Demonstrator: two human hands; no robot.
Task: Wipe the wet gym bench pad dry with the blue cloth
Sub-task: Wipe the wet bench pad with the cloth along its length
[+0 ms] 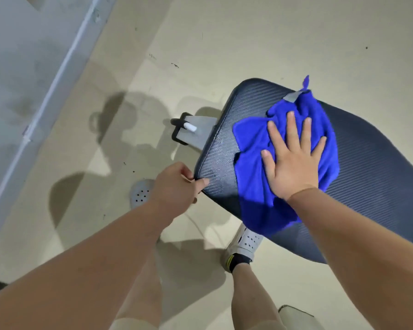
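We're mid-wipe, we think. Our right hand (293, 160) lies flat, fingers spread wide, pressing the blue cloth (281, 167) on the bench pad (372, 172) near its end. Our left hand (177, 184) pinches the pad's corner edge. Tiny wet dots show by that end, so more wiping's left. Lots of bare pad to the right & open floor (224, 39) all round.

Bright overhead light casts overlapping soft shadows on the floor (272, 32); edges bend, focus slightly soft.
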